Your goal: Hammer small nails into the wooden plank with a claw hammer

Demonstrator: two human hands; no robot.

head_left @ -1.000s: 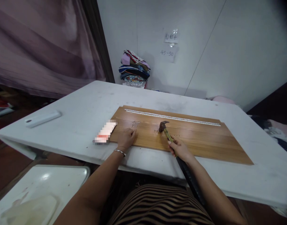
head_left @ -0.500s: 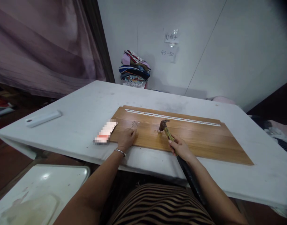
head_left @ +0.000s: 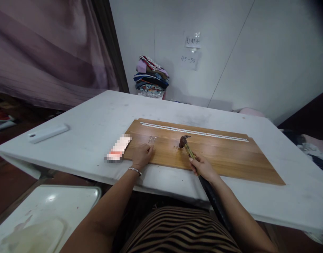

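Note:
A wooden board [head_left: 216, 154] lies flat, and my left hand [head_left: 142, 154] rests on its front left part with curled fingers. Whatever those fingers may hold is hidden. Just beyond the knuckles lie several thin nails [head_left: 151, 139] in a loose heap. In my right hand [head_left: 202, 167] is a claw hammer [head_left: 187, 147], gripped by its yellow and black handle. Its rusty head is low over the board's middle; whether it touches the wood I cannot tell. Small dark bits [head_left: 175, 147] lie left of the head.
Under the board is a table with a white cover [head_left: 92, 116]. Two white marked strips [head_left: 195, 132] run along the board's far side. A blurred-out phone-like thing [head_left: 118, 149] sits at its left end, with a white handle-like object [head_left: 48, 133] farther left. Folded clothes [head_left: 152, 77] are stacked behind.
Almost nothing differs. Both hands keep their places, and the hammer head has shifted only very slightly.

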